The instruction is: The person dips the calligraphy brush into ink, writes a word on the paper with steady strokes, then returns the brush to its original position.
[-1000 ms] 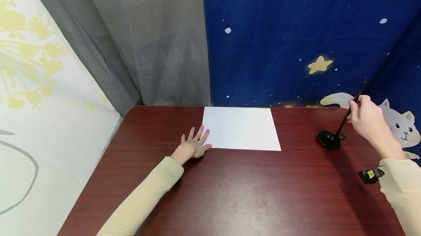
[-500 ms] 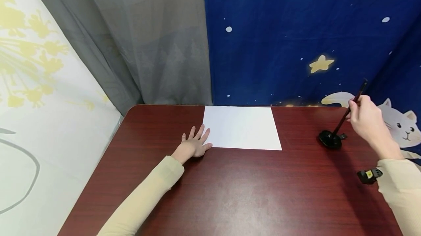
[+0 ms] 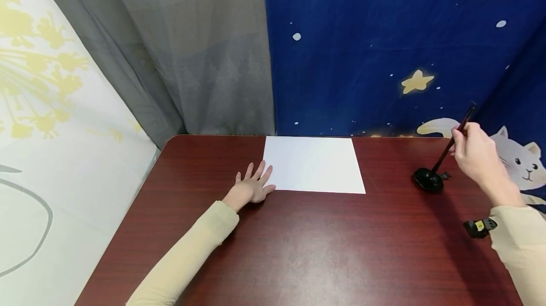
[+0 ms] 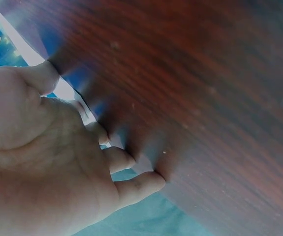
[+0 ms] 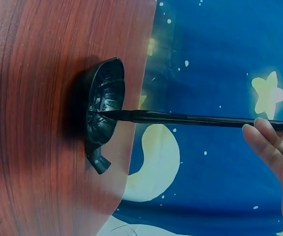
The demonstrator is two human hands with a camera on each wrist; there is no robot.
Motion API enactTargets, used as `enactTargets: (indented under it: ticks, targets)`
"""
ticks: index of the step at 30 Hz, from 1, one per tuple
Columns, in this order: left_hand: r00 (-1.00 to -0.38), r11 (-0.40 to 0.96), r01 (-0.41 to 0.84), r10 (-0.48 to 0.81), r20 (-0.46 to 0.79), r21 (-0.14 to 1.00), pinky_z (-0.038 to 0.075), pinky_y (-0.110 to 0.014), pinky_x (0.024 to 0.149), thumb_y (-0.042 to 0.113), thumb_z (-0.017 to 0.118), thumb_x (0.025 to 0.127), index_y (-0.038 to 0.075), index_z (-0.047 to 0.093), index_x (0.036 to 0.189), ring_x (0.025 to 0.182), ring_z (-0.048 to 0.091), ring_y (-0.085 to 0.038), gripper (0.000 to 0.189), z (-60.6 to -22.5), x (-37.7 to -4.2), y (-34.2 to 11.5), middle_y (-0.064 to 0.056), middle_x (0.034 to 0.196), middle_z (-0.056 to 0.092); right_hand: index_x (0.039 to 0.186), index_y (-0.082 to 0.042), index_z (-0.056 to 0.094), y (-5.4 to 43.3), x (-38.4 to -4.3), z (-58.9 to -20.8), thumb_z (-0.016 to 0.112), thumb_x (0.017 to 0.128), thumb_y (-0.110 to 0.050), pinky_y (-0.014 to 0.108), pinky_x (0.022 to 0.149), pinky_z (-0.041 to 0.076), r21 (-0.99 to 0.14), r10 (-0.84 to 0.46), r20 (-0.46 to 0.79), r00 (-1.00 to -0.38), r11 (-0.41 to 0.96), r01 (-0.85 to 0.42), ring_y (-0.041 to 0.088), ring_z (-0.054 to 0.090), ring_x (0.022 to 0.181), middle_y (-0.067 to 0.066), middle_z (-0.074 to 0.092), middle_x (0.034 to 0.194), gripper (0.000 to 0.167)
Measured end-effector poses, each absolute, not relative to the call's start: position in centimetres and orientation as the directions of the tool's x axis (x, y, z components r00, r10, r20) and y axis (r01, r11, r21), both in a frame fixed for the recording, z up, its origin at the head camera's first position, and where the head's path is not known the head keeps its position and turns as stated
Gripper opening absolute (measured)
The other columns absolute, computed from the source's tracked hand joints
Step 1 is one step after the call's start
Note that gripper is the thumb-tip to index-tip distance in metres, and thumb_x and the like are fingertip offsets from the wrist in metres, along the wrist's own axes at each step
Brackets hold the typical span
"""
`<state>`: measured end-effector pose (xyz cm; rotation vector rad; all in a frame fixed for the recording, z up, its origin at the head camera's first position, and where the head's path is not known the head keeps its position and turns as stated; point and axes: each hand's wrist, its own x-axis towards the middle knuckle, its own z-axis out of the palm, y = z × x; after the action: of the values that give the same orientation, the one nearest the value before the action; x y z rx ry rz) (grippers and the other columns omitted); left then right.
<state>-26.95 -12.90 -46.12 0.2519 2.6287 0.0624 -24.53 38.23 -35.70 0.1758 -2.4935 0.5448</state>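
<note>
A white sheet of paper (image 3: pixel 315 164) lies at the far edge of the table. My left hand (image 3: pixel 251 188) rests with spread fingers on the paper's left edge and the wood beside it; the left wrist view shows its palm side, fingertips on the table. In my right hand (image 3: pixel 477 154) I pinch the dark handle of a writing brush (image 5: pixel 190 120), held at a slant. The brush's tip (image 5: pixel 107 114) reaches into a black ink dish (image 5: pixel 104 93), leaf-shaped with a short stem, standing at the table's right side. Ink depth in it cannot be made out.
The dark red wooden table (image 3: pixel 298 249) ends at a grey curtain (image 3: pixel 213 50) and a blue starry curtain (image 3: pixel 350 50). A white patterned cloth (image 3: pixel 51 178) hangs on the left. At my right wrist sits a small black camera (image 3: pixel 480 228).
The brush tilts slightly more and its tip has shifted a little to the left in the dish. My left hand stays in place on the paper.
</note>
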Motion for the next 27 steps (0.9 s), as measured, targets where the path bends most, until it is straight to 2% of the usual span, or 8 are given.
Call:
enactTargets:
  ticks: [9,15,19,23,27]
  targets:
    - [-0.86,0.983,0.168,0.186,-0.475,0.079,-0.001,-0.058,0.108,0.063,0.021,0.092,0.041,-0.019,0.14,0.137,-0.023,-0.022,0.066,-46.28,-26.95,-12.99,0.014,0.147,-0.028,0.104,0.005,0.048,38.16,-24.39,-36.07,0.041,0.098,-0.017,0.009,0.047,0.031,-0.348,-0.028,0.555,-0.831,0.9,-0.263,-0.027,0.033,0.055,0.017,0.06,0.067,0.025]
    - [-0.859,0.983,0.163,0.184,-0.478,0.086,-0.001,-0.059,0.107,0.063,0.024,0.091,0.043,-0.019,0.139,0.136,-0.024,-0.023,0.067,-46.44,-27.14,-12.96,0.014,0.147,-0.029,0.101,0.005,0.048,37.95,-24.34,-36.11,0.041,0.098,-0.018,0.011,0.051,0.032,-0.338,-0.032,0.569,-0.822,0.902,-0.269,-0.028,0.034,0.054,0.015,0.062,0.064,0.024]
    - [-0.864,0.98,0.175,0.201,-0.462,0.099,-0.001,-0.06,0.107,0.062,0.022,0.092,0.04,-0.015,0.142,0.137,-0.022,-0.024,0.067,-46.29,-26.91,-12.97,0.012,0.149,-0.027,0.102,0.006,0.048,37.95,-24.25,-36.14,0.042,0.098,-0.018,0.013,0.055,0.032,-0.34,-0.029,0.59,-0.807,0.898,-0.28,-0.028,0.034,0.054,0.015,0.062,0.063,0.025]
    - [-0.867,0.977,0.186,0.212,-0.45,0.103,-0.001,-0.06,0.107,0.061,0.022,0.093,0.037,-0.013,0.144,0.138,-0.019,-0.025,0.066,-46.06,-26.72,-12.93,0.01,0.15,-0.024,0.103,0.007,0.048,38.07,-24.25,-36.21,0.043,0.097,-0.017,0.019,0.059,0.036,-0.339,-0.019,0.616,-0.787,0.896,-0.287,-0.029,0.032,0.055,0.017,0.061,0.063,0.025]
    - [-0.861,0.979,0.177,0.203,-0.467,0.099,-0.001,-0.058,0.107,0.061,0.022,0.092,0.04,-0.016,0.142,0.138,-0.022,-0.024,0.066,-46.18,-26.95,-12.92,0.012,0.148,-0.026,0.102,0.007,0.048,38.28,-24.2,-36.3,0.043,0.097,-0.018,0.019,0.056,0.036,-0.35,-0.002,0.605,-0.796,0.897,-0.268,-0.028,0.032,0.055,0.017,0.061,0.063,0.026]
